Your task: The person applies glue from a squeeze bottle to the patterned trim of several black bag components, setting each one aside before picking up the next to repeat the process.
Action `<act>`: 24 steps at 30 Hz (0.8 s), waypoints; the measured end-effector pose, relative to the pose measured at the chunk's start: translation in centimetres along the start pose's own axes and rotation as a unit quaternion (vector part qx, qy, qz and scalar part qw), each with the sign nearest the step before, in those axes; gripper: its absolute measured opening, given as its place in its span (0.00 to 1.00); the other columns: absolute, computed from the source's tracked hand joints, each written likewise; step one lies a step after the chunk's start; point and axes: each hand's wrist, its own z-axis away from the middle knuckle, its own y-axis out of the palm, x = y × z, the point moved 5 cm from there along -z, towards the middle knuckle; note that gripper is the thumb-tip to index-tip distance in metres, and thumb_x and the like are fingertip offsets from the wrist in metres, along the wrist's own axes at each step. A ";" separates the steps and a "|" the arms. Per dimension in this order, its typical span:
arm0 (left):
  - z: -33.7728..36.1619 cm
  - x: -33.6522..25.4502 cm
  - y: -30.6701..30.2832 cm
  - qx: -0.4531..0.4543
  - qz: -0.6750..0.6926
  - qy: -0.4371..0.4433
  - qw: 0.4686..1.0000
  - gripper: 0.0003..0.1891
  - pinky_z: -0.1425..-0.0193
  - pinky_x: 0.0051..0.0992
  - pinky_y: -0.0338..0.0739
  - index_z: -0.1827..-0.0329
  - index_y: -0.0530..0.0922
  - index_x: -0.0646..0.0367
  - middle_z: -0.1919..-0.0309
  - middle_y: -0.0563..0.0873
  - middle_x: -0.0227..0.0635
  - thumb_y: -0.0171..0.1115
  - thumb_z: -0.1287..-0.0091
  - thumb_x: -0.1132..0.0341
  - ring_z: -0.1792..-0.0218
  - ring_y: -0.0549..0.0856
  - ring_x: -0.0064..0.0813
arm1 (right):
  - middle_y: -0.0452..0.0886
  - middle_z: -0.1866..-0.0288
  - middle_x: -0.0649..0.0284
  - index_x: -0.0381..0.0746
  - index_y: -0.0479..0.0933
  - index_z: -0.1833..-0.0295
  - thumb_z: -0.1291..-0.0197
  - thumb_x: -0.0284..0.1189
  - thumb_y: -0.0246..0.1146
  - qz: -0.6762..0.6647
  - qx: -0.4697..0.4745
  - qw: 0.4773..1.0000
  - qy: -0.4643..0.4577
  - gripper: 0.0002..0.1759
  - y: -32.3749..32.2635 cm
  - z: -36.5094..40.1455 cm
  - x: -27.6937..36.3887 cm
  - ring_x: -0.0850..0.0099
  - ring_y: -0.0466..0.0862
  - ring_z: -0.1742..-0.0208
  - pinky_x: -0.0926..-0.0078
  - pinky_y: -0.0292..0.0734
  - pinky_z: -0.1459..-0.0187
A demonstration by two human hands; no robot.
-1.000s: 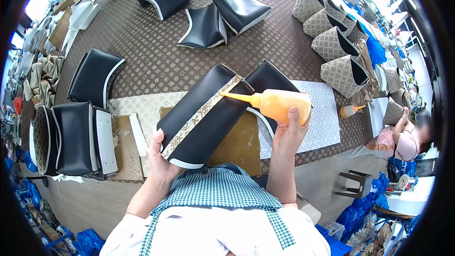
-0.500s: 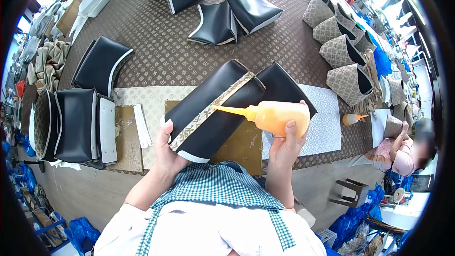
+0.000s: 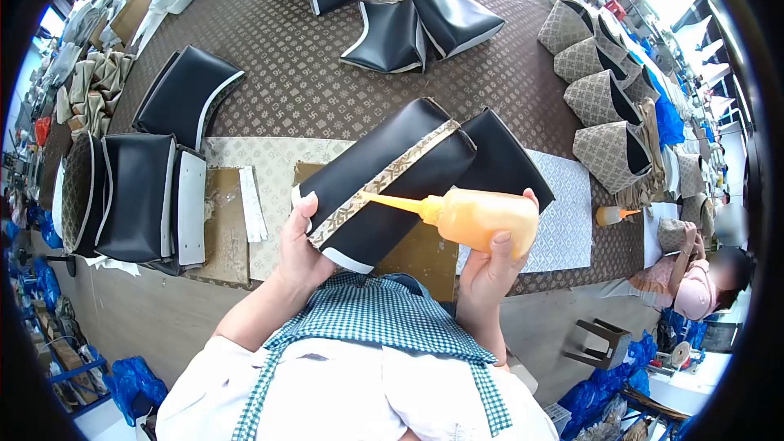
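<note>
My left hand (image 3: 304,247) is closed on the lower left end of a black leather-like bag piece (image 3: 355,162), thumb on top. A beige-brown patterned strip (image 3: 402,165) runs diagonally along it, and its lower end edge is white. In my right hand (image 3: 490,278) is a squeeze bottle (image 3: 488,216) of yellow-orange content, lying sideways, fingers wrapped round it. The bottle's long thin nozzle points left, its tip at the strip, apparently touching. Behind the bottle, another black piece (image 3: 508,155) lies on the table.
Several black bag pieces (image 3: 143,196) stand on the left and others (image 3: 392,37) at the back. Patterned bag pieces (image 3: 608,155) line the right side, near a second bottle (image 3: 608,215). A co-worker (image 3: 694,282) sits at the far right. A stool (image 3: 600,343) stands on the floor.
The nozzle tip has slid along the strip towards its lower left end. The whole view has shifted slightly; both hands keep their holds.
</note>
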 end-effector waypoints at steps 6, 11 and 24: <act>0.0 0.2 0.6 -0.005 -0.001 -0.007 1.000 0.29 0.34 0.39 0.71 0.34 0.66 0.64 0.40 0.77 0.47 0.53 0.31 0.52 0.41 0.78 0.41 | 0.73 0.46 0.59 0.38 0.55 0.29 0.41 0.31 0.67 0.026 0.039 0.999 0.018 0.39 0.0 0.4 -0.6 0.70 0.77 0.43 0.69 0.75 0.39; 0.0 0.0 0.7 -0.016 -0.015 0.001 1.000 0.29 0.34 0.39 0.71 0.35 0.67 0.62 0.40 0.77 0.47 0.55 0.32 0.52 0.41 0.78 0.41 | 0.73 0.45 0.59 0.38 0.56 0.29 0.40 0.30 0.66 -0.020 0.002 0.999 0.036 0.38 0.2 0.1 -0.6 0.70 0.77 0.43 0.70 0.75 0.39; -2.4 -1.0 1.5 -0.018 -0.001 -0.029 0.999 0.26 0.32 0.40 0.71 0.35 0.66 0.67 0.40 0.76 0.52 0.49 0.31 0.58 0.40 0.78 0.45 | 0.72 0.42 0.56 0.39 0.55 0.28 0.37 0.38 0.63 -0.040 -0.093 0.995 0.006 0.37 -4.5 -3.5 -1.1 0.61 0.79 0.43 0.61 0.79 0.45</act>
